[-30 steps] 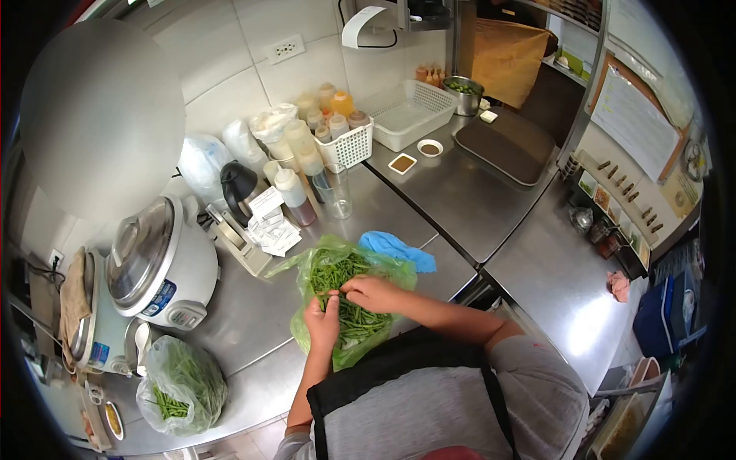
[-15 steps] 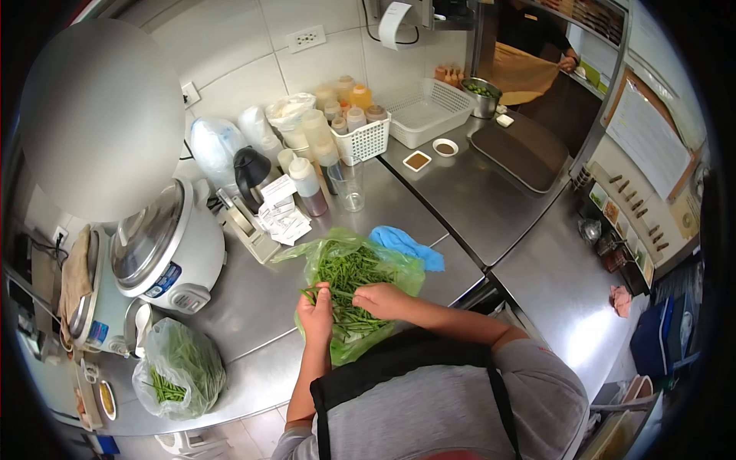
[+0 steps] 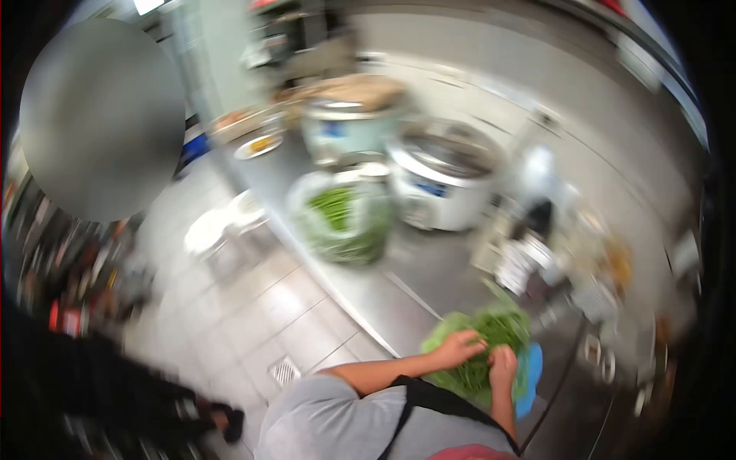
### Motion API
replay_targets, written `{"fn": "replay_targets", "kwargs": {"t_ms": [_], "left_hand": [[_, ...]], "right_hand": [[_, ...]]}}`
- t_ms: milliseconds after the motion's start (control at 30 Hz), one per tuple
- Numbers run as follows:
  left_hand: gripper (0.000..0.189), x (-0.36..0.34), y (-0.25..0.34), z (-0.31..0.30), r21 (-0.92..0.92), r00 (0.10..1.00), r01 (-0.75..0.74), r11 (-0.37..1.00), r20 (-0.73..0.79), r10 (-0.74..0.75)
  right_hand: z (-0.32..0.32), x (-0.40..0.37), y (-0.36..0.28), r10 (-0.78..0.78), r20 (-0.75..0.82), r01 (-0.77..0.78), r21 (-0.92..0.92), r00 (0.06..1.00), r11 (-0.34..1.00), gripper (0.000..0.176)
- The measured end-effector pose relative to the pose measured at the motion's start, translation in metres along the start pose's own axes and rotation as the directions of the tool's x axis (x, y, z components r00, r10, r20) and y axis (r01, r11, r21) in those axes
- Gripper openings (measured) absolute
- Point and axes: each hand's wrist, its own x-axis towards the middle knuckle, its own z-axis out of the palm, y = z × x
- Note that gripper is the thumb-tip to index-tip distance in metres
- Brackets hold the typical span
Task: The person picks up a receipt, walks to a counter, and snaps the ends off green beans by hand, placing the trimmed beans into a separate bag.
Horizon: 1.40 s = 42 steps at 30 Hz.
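My left hand (image 3: 458, 349) and my right hand (image 3: 503, 363) are close together above an opened green plastic bag (image 3: 439, 334). Cut green beans (image 3: 503, 326) lie heaped in that bag on the steel counter. The fingers of both hands are closed in a pinch at the beans; motion blur softens the fingertips and the green pieces between them. A blue cloth (image 3: 529, 381) lies beside the bag, next to my right hand. Farther left on the counter stands a clear bag (image 3: 360, 241) with whole green beans (image 3: 333, 208) showing at its mouth.
Two rice cookers (image 3: 447, 172) stand against the wall, one with a brown cloth (image 3: 356, 90) on top. Papers (image 3: 523, 264) and blurred bottles (image 3: 613, 257) are to the right. A small plate (image 3: 259, 146) sits near the counter's end. White stools (image 3: 208, 234) and another person's dark-clothed legs (image 3: 100, 399) are at left.
The view has swung left, bringing the floor, stools and another person's legs into sight, with heavy blur. Both hands stay over the cut beans.
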Motion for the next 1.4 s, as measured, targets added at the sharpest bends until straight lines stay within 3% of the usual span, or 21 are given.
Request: {"fn": "replay_targets", "kwargs": {"t_ms": [67,167,267,300,433,533,600,667,800,867,900,933,967,1033,1133,1233,1400], "left_hand": [[0.016,-0.009,0.007,-0.005,-0.048,1.0,-0.011,0.999,0.019,0.012],[0.018,-0.03,0.02,-0.004,0.054,0.999,-0.025,0.998,-0.027,0.026],[0.019,-0.049,0.028,-0.003,0.116,0.999,-0.01,0.993,-0.052,0.016],[0.019,-0.054,0.033,-0.003,0.121,0.998,-0.002,0.993,-0.066,0.01],[0.023,-0.057,0.033,-0.007,0.175,0.983,0.067,0.982,-0.178,-0.035],[0.025,-0.056,0.057,-0.011,-0.065,0.922,0.041,0.997,-0.383,-0.063],[0.026,-0.054,0.048,-0.015,-0.095,0.888,0.282,0.955,-0.352,-0.297],[0.025,-0.048,0.023,-0.023,0.048,0.896,0.388,0.92,-0.251,-0.365],[0.024,-0.022,0.033,-0.018,-0.404,0.889,0.278,0.872,-0.235,-0.393],[0.02,-0.005,0.027,-0.035,-0.25,0.857,0.402,0.881,-0.238,-0.458],[0.021,0.002,0.003,-0.047,0.617,0.973,0.078,0.783,-0.219,0.076],[0.02,0.008,0.0,-0.085,0.788,0.96,0.02,0.616,-0.186,0.207],[0.02,0.045,0.0,-0.099,0.717,0.963,-0.008,0.697,-0.181,0.198],[0.02,0.085,-0.009,-0.16,0.596,0.95,0.12,0.794,-0.302,0.083],[0.02,0.13,-0.031,-0.216,0.611,0.942,0.268,0.745,-0.327,-0.071],[0.02,0.149,-0.041,-0.235,0.649,0.935,0.343,0.679,-0.307,-0.18],[0.021,0.151,-0.049,-0.267,0.651,0.913,0.407,0.64,-0.314,-0.26]], "right_hand": [[0.001,-0.003,0.008,0.078,0.081,-0.074,-0.047,0.994,0.996,0.021],[0.004,-0.004,0.019,-0.112,0.228,0.152,-0.168,0.967,0.974,0.026],[0.011,-0.004,0.014,-0.27,0.412,0.401,-0.274,0.87,0.874,0.024],[0.013,-0.005,0.008,-0.205,0.464,0.361,-0.277,0.862,0.89,0.021],[0.009,0.002,0.005,-0.186,0.419,0.332,-0.307,0.889,0.892,0.017],[0.0,0.013,-0.009,-0.145,0.375,0.309,-0.424,0.916,0.851,0.014],[-0.015,0.013,-0.001,-0.025,0.341,0.239,-0.604,0.94,0.76,0.019],[-0.027,0.007,0.003,-0.09,0.312,0.269,-0.599,0.946,0.755,0.029],[-0.055,-0.012,0.006,0.036,0.231,0.114,-0.604,0.972,0.788,0.034],[-0.066,-0.018,0.01,0.077,0.185,0.048,-0.589,0.98,0.807,0.033],[-0.073,-0.024,0.01,0.109,0.143,-0.003,-0.592,0.984,0.806,0.032],[-0.077,-0.03,0.015,0.156,0.104,-0.061,-0.609,0.982,0.791,0.031],[-0.09,-0.043,0.017,0.152,0.068,-0.072,-0.65,0.986,0.756,0.03],[-0.099,-0.058,0.027,0.002,-0.05,-0.034,-0.63,0.999,0.776,0.026],[-0.11,-0.073,0.023,0.083,-0.117,-0.14,-0.639,0.99,0.757,0.026],[-0.11,-0.084,0.034,0.166,-0.185,-0.244,-0.597,0.969,0.764,0.026],[-0.1,-0.094,0.039,0.218,-0.165,-0.274,-0.603,0.962,0.749,0.027]]}}
